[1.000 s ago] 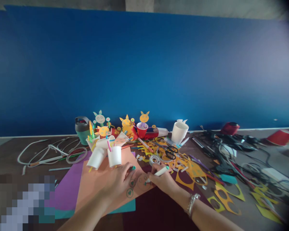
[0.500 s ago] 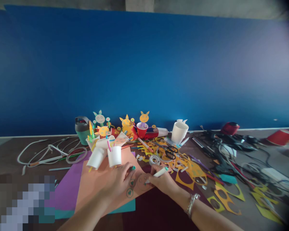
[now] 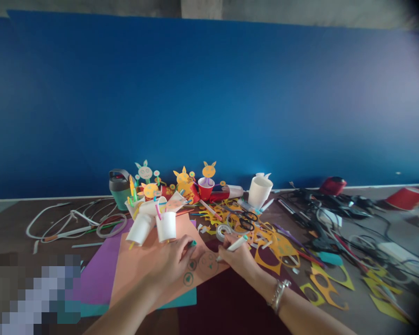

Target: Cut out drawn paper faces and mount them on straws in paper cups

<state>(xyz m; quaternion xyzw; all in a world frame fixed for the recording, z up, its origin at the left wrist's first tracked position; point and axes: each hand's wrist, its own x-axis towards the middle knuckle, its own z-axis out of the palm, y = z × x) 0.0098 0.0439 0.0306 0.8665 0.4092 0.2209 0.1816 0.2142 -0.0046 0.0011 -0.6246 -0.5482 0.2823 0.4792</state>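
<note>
My right hand grips a white marker with a green end. Its tip is at the right edge of a round face drawn on a sheet of orange paper. Beside the face are two small drawn circles, each with a green heart in it. My left hand rests on the sheet left of the drawings, fingers closed around what looks like the green marker cap. Purple and teal paper lie under the orange sheet.
White paper cups stand on the orange sheet's far part. Behind them are yellow paper animal figures and a red cup. Scissors, a tape roll and yellow scraps lie to the right, cables farther right.
The marker tip has moved slightly right, from inside the drawn face to its right edge, so more of the face shows. My left hand has stayed in place.
</note>
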